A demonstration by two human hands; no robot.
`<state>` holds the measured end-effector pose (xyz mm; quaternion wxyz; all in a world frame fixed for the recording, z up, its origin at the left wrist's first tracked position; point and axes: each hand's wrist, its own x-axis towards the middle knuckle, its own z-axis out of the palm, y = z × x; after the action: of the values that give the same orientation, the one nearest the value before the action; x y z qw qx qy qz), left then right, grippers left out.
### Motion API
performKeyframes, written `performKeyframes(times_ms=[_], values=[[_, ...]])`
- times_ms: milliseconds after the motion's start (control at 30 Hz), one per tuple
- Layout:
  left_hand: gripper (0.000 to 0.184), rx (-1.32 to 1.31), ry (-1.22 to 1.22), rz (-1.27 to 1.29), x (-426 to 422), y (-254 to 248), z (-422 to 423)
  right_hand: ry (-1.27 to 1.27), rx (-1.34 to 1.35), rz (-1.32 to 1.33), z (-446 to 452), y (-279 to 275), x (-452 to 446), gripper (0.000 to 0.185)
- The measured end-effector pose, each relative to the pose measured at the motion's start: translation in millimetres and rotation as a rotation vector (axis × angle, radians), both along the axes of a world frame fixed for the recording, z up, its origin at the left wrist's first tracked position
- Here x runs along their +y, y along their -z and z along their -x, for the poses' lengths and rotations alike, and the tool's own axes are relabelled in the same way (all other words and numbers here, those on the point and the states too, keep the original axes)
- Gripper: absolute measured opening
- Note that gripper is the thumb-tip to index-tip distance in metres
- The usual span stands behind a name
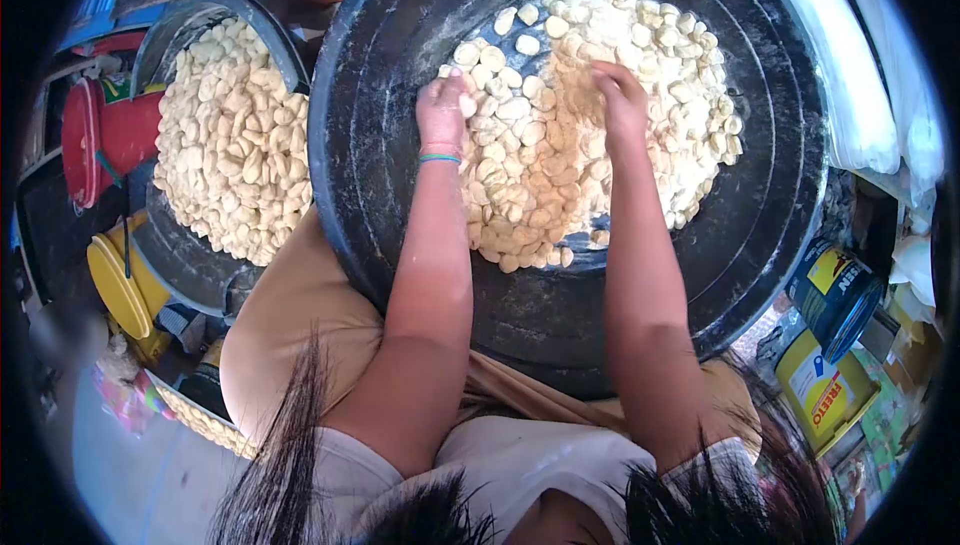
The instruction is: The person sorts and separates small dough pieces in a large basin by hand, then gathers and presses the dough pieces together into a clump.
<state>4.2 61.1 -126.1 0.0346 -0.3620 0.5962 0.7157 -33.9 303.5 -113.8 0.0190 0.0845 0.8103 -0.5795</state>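
Left grip (441,117) among pale, powder-dusted discs (532,132)

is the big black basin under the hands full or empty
Partly filled: the black basin holds many pale, rounded pieces across its middle, while bare dark surface shows around them.

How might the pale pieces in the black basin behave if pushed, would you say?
Powder dusts the pale pieces and black basin, so they would probably slide. Their flattened shapes suggest little rolling, and being small, each is likely light.
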Motion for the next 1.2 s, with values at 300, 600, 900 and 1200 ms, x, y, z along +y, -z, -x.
performKeyframes(times_ms=[300,600,900,1200], values=[[0.031,0.169,-0.055,0.126,-1.0,-5.6,1.9,-0.633,-0.157,-0.939,-19.0,21.5,-137.2,0.079],[0.04,0.176,0.613,1.241,16.0,45.7,-41.9,-1.333,-0.039,-0.851,-132.3,-23.5,-35.4,0.075],[0.041,0.072,0.708,0.714,-0.2,-15.2,40.9,-0.838,-0.354,-0.858,-53.2,-20.0,-124.1,0.081],[0.072,-0.489,1.393,1.047,21.3,-37.8,-22.0,-0.376,-0.958,0.121,-144.1,-36.0,70.9,0.069]])
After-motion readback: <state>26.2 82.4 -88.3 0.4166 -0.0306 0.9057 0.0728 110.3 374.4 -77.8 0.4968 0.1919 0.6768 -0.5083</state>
